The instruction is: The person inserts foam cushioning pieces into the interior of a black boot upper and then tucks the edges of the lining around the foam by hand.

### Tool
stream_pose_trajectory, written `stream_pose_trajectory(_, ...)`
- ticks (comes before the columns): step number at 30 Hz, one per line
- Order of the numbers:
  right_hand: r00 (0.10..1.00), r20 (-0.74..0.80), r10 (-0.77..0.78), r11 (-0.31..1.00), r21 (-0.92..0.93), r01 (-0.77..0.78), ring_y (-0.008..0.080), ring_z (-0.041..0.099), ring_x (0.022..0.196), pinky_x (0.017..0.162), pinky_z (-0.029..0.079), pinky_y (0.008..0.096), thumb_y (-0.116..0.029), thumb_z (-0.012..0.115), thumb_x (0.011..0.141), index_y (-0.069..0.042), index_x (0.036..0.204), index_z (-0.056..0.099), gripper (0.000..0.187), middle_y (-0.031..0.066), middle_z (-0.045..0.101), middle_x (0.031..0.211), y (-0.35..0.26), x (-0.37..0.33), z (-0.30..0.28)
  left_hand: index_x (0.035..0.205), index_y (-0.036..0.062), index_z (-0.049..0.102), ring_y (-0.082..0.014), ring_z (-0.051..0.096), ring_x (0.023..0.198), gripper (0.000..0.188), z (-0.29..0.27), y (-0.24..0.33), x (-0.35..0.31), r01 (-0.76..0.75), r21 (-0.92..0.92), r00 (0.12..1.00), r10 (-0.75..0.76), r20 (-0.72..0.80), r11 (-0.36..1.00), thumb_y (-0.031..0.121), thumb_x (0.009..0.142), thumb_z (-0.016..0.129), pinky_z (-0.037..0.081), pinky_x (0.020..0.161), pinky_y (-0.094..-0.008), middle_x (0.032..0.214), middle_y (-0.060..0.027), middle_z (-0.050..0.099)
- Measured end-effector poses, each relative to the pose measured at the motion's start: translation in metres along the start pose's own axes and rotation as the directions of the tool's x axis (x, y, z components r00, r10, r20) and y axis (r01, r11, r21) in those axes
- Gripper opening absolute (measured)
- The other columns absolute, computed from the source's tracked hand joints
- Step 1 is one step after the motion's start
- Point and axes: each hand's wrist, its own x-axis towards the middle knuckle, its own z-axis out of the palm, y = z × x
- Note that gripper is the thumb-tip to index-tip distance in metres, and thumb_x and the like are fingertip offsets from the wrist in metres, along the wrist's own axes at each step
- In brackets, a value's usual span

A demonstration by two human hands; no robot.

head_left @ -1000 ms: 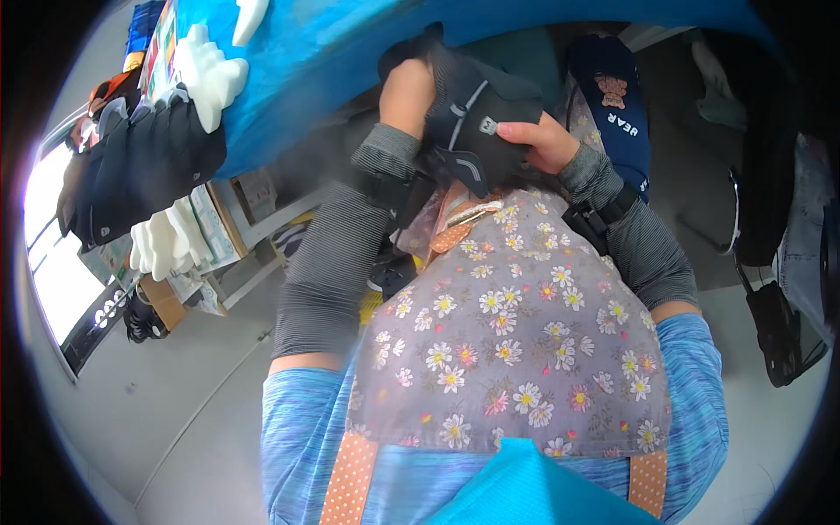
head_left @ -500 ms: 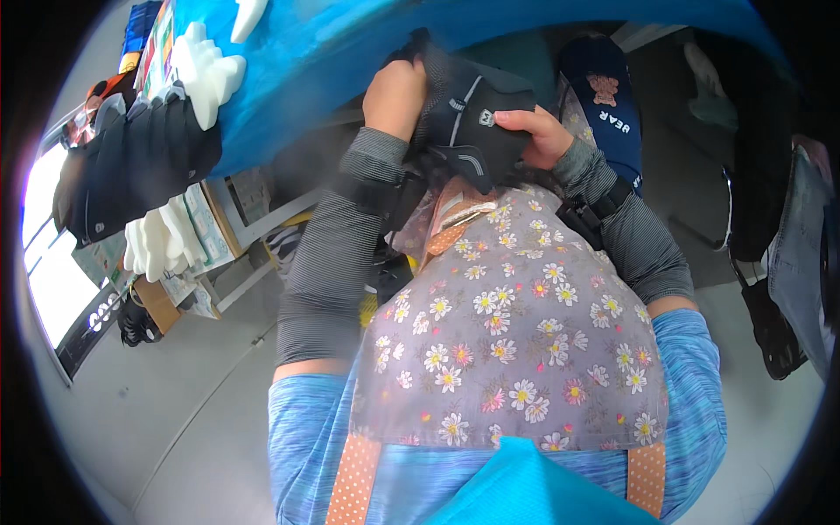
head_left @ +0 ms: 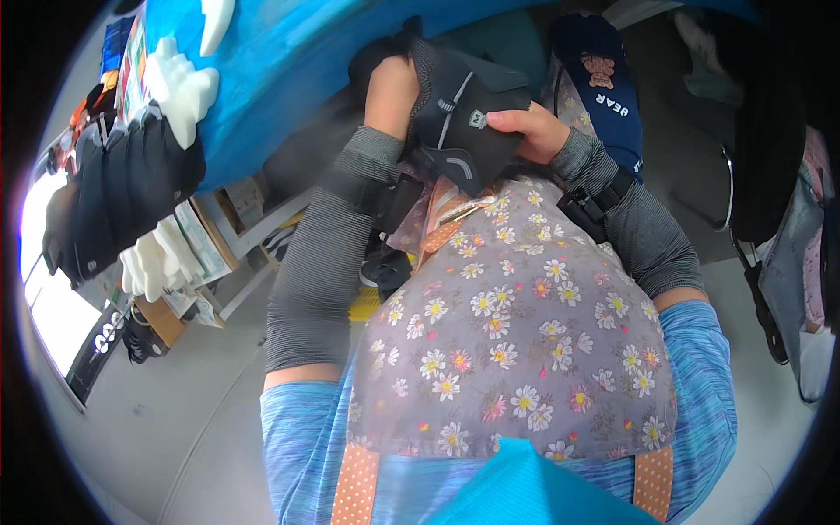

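Above my lap I hold a black glove with a thin silver stripe, a small pale badge and a grey-lined flap at its lower end. My left hand is at its left edge, its fingers hidden by the dark fabric, and I cannot tell whether they are inside or behind it. My right hand pinches the right side, thumb on top next to the badge and the other fingers underneath. Dark fabric bunches at the top by my left wrist.
A blue-covered table curves across the top. On it lie white hand-shaped forms and a stack of black gloves. More white forms sit lower left by shelves. A navy sleeve-like piece with a bear lies right; clothes hang far right.
My left hand's fingers have gone further out of sight at the black glove's edge. My right hand keeps its pinch and has shifted slightly. The whole view has tilted a little.
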Motion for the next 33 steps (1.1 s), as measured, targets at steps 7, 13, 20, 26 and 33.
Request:
stream_pose_trajectory(7,0.999,-0.032,-0.033,0.997,0.069,0.035,0.0223,0.066,0.101,0.091,0.053,0.0358,-0.015,0.063,0.089,0.0,0.119,0.06,0.033,0.0124,0.066,0.113,-0.006,-0.009,0.009,0.077,-0.0057,0.066,-0.0478,0.062,0.08,0.049,-0.027,0.03,-0.015,0.066,0.277,0.979,-0.009,-0.202,0.959,0.035,0.095,0.046,0.05,0.074,-0.0515,0.082,-0.0295,0.064)
stream_pose_trajectory(13,0.999,-0.047,0.008,0.994,0.11,-0.003,0.0216,0.067,0.099,0.088,0.054,0.0332,-0.015,0.064,0.089,0.0,0.119,0.06,0.033,0.0117,0.067,0.112,-0.006,0.001,-0.002,0.077,-0.0062,0.066,-0.0478,0.062,0.08,0.049,-0.025,0.026,-0.006,0.097,0.259,0.988,-0.06,-0.145,0.961,0.035,0.095,0.046,0.05,0.074,-0.0513,0.08,-0.0293,0.063)
stream_pose_trajectory(20,0.999,-0.027,-0.025,1.0,0.013,0.025,0.0202,0.065,0.103,0.092,0.052,0.0343,-0.015,0.064,0.089,-0.001,0.122,0.058,0.037,0.011,0.065,0.116,-0.005,0.001,0.001,0.081,-0.0077,0.067,-0.0483,0.061,0.081,0.054,0.001,0.005,0.009,0.115,0.041,0.989,-0.111,-0.102,0.992,0.038,0.097,0.043,0.049,0.074,-0.0508,0.081,-0.0314,0.062)
stream_pose_trajectory(26,1.0,-0.005,-0.028,0.999,0.022,0.028,0.02,0.064,0.105,0.094,0.051,0.0341,-0.017,0.064,0.09,-0.001,0.122,0.057,0.037,0.0097,0.065,0.115,-0.004,0.0,-0.003,0.083,-0.0088,0.066,-0.0486,0.061,0.082,0.057,0.005,0.013,0.006,0.103,-0.064,0.984,-0.111,-0.138,0.993,0.041,0.098,0.041,0.049,0.075,-0.0506,0.081,-0.0325,0.061)
stream_pose_trajectory(33,0.996,-0.077,-0.047,0.998,-0.035,0.044,0.0187,0.065,0.1,0.089,0.052,0.0332,-0.017,0.063,0.089,-0.001,0.117,0.061,0.032,0.0087,0.066,0.111,-0.012,-0.002,0.012,0.075,-0.0051,0.066,-0.0479,0.061,0.074,0.049,-0.028,0.036,-0.014,0.157,0.021,0.945,-0.144,-0.294,0.987,0.035,0.095,0.047,0.048,0.069,-0.0529,0.078,-0.0289,0.062)
